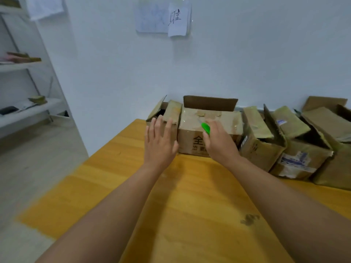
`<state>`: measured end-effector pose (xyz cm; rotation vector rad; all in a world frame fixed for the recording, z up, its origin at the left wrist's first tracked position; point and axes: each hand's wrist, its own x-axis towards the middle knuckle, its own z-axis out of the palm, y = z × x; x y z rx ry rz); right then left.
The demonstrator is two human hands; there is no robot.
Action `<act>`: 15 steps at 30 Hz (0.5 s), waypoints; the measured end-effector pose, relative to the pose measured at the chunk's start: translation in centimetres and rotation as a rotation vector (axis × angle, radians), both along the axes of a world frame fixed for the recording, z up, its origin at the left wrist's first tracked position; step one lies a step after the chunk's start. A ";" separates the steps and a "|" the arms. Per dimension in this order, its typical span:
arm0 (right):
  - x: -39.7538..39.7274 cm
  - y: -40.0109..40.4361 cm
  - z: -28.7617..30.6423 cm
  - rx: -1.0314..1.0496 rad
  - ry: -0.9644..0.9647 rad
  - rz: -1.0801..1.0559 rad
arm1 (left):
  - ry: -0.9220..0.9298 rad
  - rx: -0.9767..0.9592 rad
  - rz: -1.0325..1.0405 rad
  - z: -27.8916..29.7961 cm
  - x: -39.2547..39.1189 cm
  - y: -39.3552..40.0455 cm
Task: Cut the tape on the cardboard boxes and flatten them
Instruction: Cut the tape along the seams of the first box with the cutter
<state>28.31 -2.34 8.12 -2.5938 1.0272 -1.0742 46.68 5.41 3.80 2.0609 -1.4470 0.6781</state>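
- Cardboard box (209, 130) was set at the far edge of the yellow table (190, 205), against the wall, first in a row of boxes (284, 145).
- Top was sealed with glossy tape (209, 114); rear flap stood up.
- Left hand (159, 141) was laid flat at the box's left corner, fingers straight and slightly spread.
- Right hand (218, 141) was closed around a green cutter (206, 128), tip at the tape seam.
- Box judged light, worn, soft-walled, likely to slide or dent; best braced at corners, not mid-panel.
- Tape judged slick; shallow cut advised.
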 end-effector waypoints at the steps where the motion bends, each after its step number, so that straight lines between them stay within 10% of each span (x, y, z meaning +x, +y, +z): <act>1: 0.6 -0.4 -0.2 0.003 0.005 0.004 | 0.015 -0.008 0.027 0.2 0.9 -0.5; 15: 4.5 -3.1 -3.4 0.075 0.005 0.026 | 0.151 0.130 -0.008 0.4 6.4 -3.1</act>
